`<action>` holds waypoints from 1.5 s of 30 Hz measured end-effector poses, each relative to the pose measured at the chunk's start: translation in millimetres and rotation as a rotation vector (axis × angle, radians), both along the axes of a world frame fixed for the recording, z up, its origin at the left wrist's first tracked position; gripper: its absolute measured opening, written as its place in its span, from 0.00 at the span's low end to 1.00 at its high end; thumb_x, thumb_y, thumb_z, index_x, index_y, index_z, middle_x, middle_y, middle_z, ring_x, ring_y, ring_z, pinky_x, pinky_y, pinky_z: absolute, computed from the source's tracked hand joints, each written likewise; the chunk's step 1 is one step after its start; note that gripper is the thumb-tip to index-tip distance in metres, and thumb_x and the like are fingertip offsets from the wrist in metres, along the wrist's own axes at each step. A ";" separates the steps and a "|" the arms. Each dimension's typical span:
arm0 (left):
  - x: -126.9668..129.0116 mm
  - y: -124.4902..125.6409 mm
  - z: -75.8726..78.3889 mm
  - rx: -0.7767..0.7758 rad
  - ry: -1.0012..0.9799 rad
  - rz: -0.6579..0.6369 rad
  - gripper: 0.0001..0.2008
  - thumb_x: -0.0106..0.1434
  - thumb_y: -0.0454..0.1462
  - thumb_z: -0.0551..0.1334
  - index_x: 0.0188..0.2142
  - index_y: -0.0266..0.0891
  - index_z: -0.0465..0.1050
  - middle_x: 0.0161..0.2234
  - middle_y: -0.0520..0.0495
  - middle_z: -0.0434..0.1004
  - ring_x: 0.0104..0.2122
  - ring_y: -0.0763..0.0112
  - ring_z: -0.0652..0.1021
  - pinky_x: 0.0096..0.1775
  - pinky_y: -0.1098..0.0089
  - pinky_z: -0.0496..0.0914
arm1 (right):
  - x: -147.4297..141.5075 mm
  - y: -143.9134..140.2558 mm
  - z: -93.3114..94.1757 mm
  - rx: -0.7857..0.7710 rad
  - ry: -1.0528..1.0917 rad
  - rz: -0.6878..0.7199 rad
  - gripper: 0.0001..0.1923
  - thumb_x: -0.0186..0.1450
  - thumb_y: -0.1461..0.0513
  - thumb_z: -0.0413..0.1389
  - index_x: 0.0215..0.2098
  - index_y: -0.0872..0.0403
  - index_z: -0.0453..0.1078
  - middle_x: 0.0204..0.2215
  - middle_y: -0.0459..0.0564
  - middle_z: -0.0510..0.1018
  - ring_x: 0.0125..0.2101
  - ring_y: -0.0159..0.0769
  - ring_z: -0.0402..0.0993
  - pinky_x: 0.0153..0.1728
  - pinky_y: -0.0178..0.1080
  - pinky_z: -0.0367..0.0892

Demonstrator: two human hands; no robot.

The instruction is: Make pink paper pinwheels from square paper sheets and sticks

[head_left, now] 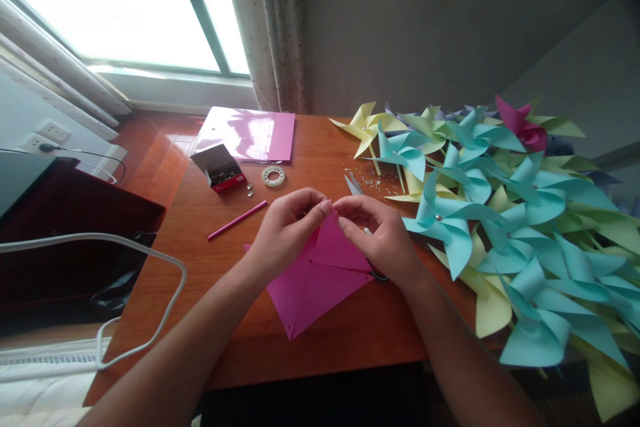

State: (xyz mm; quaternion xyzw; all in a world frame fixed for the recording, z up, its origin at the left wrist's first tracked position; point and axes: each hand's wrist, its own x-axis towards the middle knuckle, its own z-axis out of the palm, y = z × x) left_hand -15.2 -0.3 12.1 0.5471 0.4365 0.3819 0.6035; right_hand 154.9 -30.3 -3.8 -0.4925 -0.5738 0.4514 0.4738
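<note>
Bright-pink squarish paper sheet (325,287), already slit and hole-punched, has near corners not yet curled inward; my left hand (290,223) and right hand (380,233) pinch its far corner.

1. Left forearm (200,333): bare; enters at the bottom left of the frame, slants up toward the centre.
2. Right forearm (460,340): bare; enters at the bottom right, slants up and leftward.
3. Left hand (287,223): just left of centre; fingers bent, thumb extended to the upper right, tips drawn into a pinch.
4. Right hand (377,233): just right of centre; fingers curled, thumb angled to the upper left.
5. Fingertips of both hands: close together near mid-frame; contact between them cannot be determined.
</note>
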 end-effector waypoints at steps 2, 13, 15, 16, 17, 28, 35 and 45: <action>0.4 0.4 0.6 0.027 0.016 0.021 0.14 0.61 0.46 0.67 0.30 0.36 0.73 0.24 0.52 0.67 0.23 0.75 0.65 0.24 0.74 0.57 | -0.1 0.0 0.5 -0.010 0.018 0.000 0.06 0.64 0.61 0.61 0.40 0.51 0.75 0.35 0.48 0.82 0.36 0.37 0.79 0.39 0.38 0.75; -3.8 4.4 4.1 0.148 0.028 0.092 0.11 0.63 0.41 0.66 0.29 0.36 0.74 0.25 0.51 0.71 0.24 0.76 0.66 0.25 0.73 0.59 | 2.3 2.8 0.1 -0.063 0.157 -0.196 0.04 0.63 0.60 0.61 0.32 0.51 0.73 0.27 0.43 0.75 0.27 0.32 0.71 0.29 0.34 0.67; -6.5 6.2 3.8 0.138 -0.009 0.147 0.10 0.63 0.41 0.66 0.30 0.37 0.75 0.26 0.51 0.73 0.23 0.76 0.66 0.24 0.73 0.58 | 4.7 5.3 -2.5 -0.065 0.243 -0.293 0.05 0.62 0.59 0.61 0.32 0.51 0.71 0.26 0.42 0.73 0.26 0.31 0.69 0.28 0.33 0.65; -7.6 7.0 3.2 0.133 -0.030 0.172 0.09 0.63 0.41 0.66 0.31 0.37 0.75 0.27 0.50 0.74 0.22 0.76 0.67 0.23 0.74 0.58 | 6.0 6.7 -3.8 -0.067 0.286 -0.338 0.05 0.61 0.58 0.61 0.32 0.51 0.70 0.26 0.42 0.73 0.25 0.31 0.68 0.28 0.33 0.65; -8.4 7.8 2.3 0.127 -0.049 0.192 0.08 0.63 0.41 0.66 0.32 0.38 0.75 0.27 0.50 0.75 0.22 0.76 0.68 0.23 0.74 0.59 | 7.3 8.1 -4.7 -0.070 0.325 -0.380 0.06 0.60 0.58 0.61 0.32 0.50 0.70 0.26 0.42 0.73 0.25 0.32 0.68 0.28 0.34 0.65; -4.2 11.7 -5.4 0.009 0.012 0.238 0.10 0.60 0.40 0.67 0.38 0.35 0.78 0.29 0.48 0.77 0.22 0.77 0.69 0.23 0.75 0.60 | 11.1 12.2 4.7 -0.056 0.703 -0.447 0.04 0.55 0.62 0.60 0.30 0.51 0.70 0.27 0.43 0.75 0.28 0.33 0.71 0.33 0.36 0.69; -3.4 11.3 -9.2 0.070 0.038 0.247 0.13 0.61 0.40 0.67 0.42 0.34 0.77 0.29 0.49 0.76 0.25 0.75 0.70 0.27 0.74 0.63 | 9.4 9.9 5.8 -0.073 0.734 -0.410 0.05 0.55 0.62 0.62 0.29 0.51 0.71 0.27 0.42 0.75 0.27 0.31 0.70 0.30 0.33 0.68; -4.5 13.0 -7.8 -0.059 -0.214 0.317 0.09 0.57 0.38 0.71 0.31 0.36 0.75 0.22 0.54 0.71 0.22 0.79 0.67 0.23 0.78 0.57 | 9.6 10.1 1.2 -0.139 0.767 -0.330 0.06 0.56 0.63 0.63 0.31 0.51 0.72 0.27 0.42 0.76 0.28 0.31 0.73 0.31 0.35 0.71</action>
